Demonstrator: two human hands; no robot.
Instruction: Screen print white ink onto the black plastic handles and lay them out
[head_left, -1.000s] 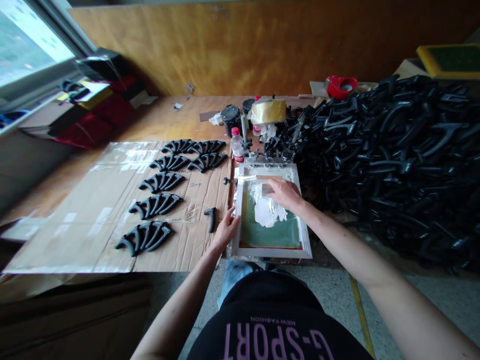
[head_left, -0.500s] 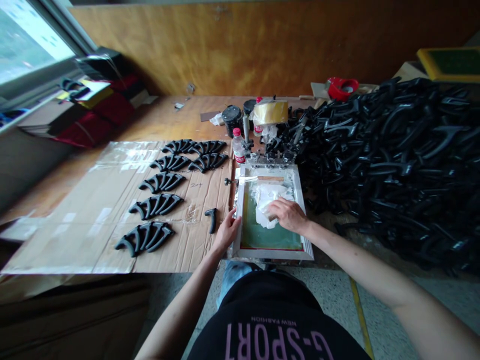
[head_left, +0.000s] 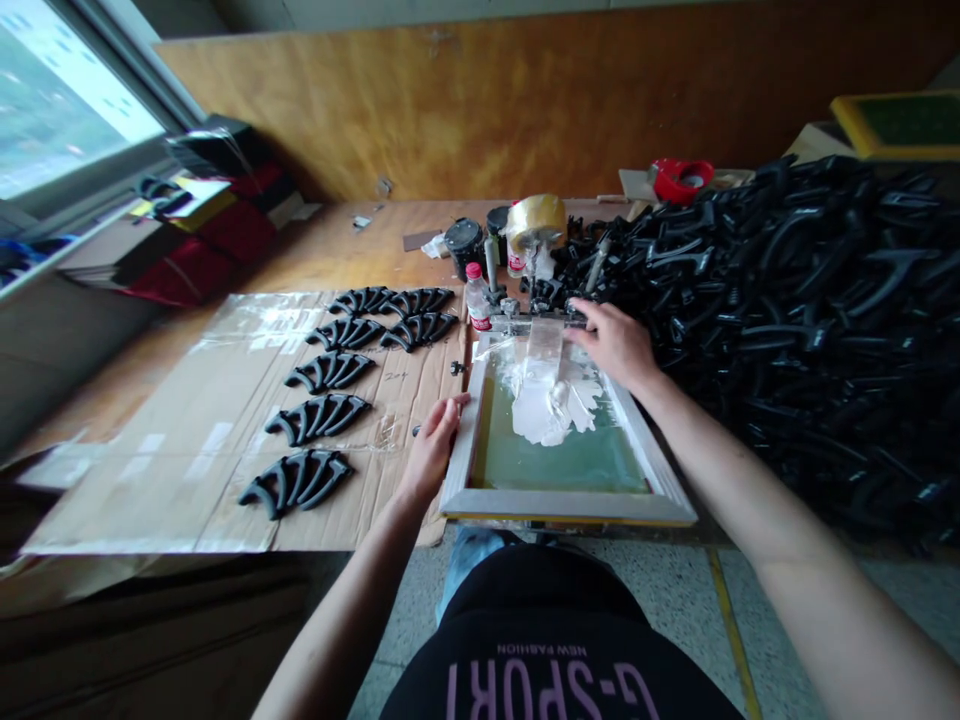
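A screen-printing frame (head_left: 566, 503) stands in front of me, its front edge raised towards me. White ink (head_left: 541, 415) lies in a smeared pool on its green mesh (head_left: 517, 470). The squeegee (head_left: 545, 345) rests at the far end of the frame, in the ink. Just right of it is my right hand (head_left: 619, 345), fingers spread and holding nothing. My left hand (head_left: 435, 445) is beside the frame's left edge, index finger stretched out towards it. It covers most of a single black curved handle (head_left: 417, 430), of which only a dark tip shows.
Rows of black handles (head_left: 319, 420) lie on cardboard (head_left: 172, 430) at left. A big heap of black handles (head_left: 787, 330) fills the right. Behind the frame stand a red-capped bottle (head_left: 477, 297), a black tub (head_left: 464, 242), a tape roll (head_left: 535, 220) and metal clamps (head_left: 510, 308).
My right hand has let go of the squeegee, now at the frame's far end, and moved right and away from me. The frame's front has risen. My left hand has shifted left over the single handle.
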